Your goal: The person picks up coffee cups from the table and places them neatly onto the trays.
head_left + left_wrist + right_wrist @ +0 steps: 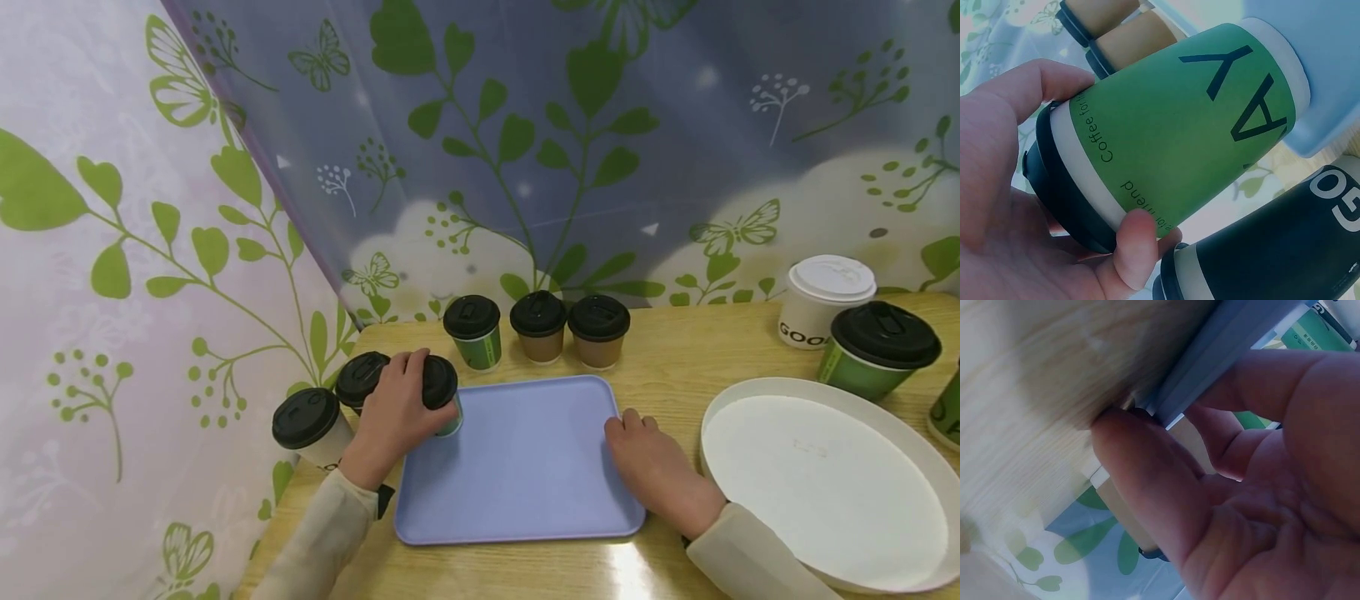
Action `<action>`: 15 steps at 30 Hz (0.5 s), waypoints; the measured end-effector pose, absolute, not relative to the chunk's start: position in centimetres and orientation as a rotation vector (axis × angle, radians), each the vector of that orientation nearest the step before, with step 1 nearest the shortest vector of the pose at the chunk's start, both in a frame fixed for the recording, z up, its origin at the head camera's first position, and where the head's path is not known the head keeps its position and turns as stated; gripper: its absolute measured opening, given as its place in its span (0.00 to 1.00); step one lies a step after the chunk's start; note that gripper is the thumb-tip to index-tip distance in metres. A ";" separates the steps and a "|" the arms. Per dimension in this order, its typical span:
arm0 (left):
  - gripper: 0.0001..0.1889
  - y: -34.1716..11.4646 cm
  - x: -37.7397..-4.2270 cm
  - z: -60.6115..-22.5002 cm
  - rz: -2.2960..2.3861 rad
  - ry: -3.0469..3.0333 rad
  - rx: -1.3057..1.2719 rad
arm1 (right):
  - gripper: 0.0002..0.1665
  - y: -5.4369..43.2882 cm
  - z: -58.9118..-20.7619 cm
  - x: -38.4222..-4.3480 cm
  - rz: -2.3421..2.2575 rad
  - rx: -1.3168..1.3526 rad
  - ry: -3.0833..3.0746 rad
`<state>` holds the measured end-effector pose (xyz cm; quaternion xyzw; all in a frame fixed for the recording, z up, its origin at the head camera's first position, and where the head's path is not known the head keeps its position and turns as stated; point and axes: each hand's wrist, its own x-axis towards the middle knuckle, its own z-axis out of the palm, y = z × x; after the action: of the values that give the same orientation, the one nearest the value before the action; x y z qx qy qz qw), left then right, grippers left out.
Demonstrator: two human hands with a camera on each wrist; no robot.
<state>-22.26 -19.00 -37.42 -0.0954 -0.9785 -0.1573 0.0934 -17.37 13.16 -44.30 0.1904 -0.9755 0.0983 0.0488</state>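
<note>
My left hand [402,406] grips a green paper coffee cup [1191,119] by its black lid [1063,181], fingers and thumb around the upper part. In the head view that cup overlaps the far left corner of a lavender tray [517,467], its base close over the tray. On the opposite side my right hand [651,462] pinches the tray's right edge, with fingers [1147,469] right at the rim in the right wrist view. Beside the left hand stand a black cup [1272,237] and a white cup [330,446], both with black lids.
Behind the tray stand a green cup [477,346] and two brown cups [542,343], [598,350], all black-lidded. A round white tray [817,492] lies at the right. Past it are a white-lidded cup [817,308] and green cups [862,371]. A patterned curtain [510,167] hangs behind.
</note>
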 end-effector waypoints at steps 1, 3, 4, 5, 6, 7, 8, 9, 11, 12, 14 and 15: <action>0.42 -19.0 -22.3 -37.4 -0.463 -2.903 -0.282 | 0.03 13.2 -44.3 -17.4 0.297 0.579 -2.970; 0.43 -19.0 -22.3 -37.4 -0.454 -2.899 -0.285 | 0.03 13.1 -44.4 -17.4 0.295 0.576 -2.957; 0.42 -19.0 -22.3 -37.5 -0.450 -2.896 -0.288 | 0.03 13.1 -44.5 -17.3 0.297 0.576 -2.943; 0.43 -19.0 -22.3 -37.5 -0.447 -2.894 -0.290 | 0.03 13.1 -44.5 -17.3 0.296 0.576 -2.929; 0.43 -19.1 -22.3 -37.5 -0.445 -2.892 -0.293 | 0.04 13.1 -44.6 -17.3 0.295 0.576 -2.914; 0.43 -19.1 -22.3 -37.5 -0.444 -2.892 -0.296 | 0.04 13.1 -44.7 -17.3 0.294 0.577 -2.900; 0.43 -19.1 -22.3 -37.5 -0.445 -2.891 -0.299 | 0.04 13.1 -44.7 -17.3 0.295 0.577 -2.887; 0.44 -19.1 -22.3 -37.5 -0.448 -2.892 -0.303 | 0.05 13.1 -44.8 -17.3 0.296 0.577 -2.876; 0.44 -19.2 -22.3 -37.5 -0.452 -2.894 -0.310 | 0.05 13.1 -44.9 -17.3 0.297 0.576 -2.864; 0.44 -19.2 -22.4 -37.5 -0.453 -2.896 -0.312 | 0.05 13.1 -44.9 -17.3 0.299 0.574 -2.865; 0.44 -19.2 -22.4 -37.5 -0.458 -2.898 -0.315 | 0.05 13.1 -44.9 -17.3 0.301 0.573 -2.871; 0.44 -19.3 -22.4 -37.6 -0.459 -2.898 -0.317 | 0.05 13.1 -44.9 -17.3 0.300 0.573 -2.873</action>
<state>-22.44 -19.26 -37.56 -0.1068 -0.9775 -0.1550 0.0951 -17.33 13.12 -44.93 0.1937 -0.9708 0.1014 0.0984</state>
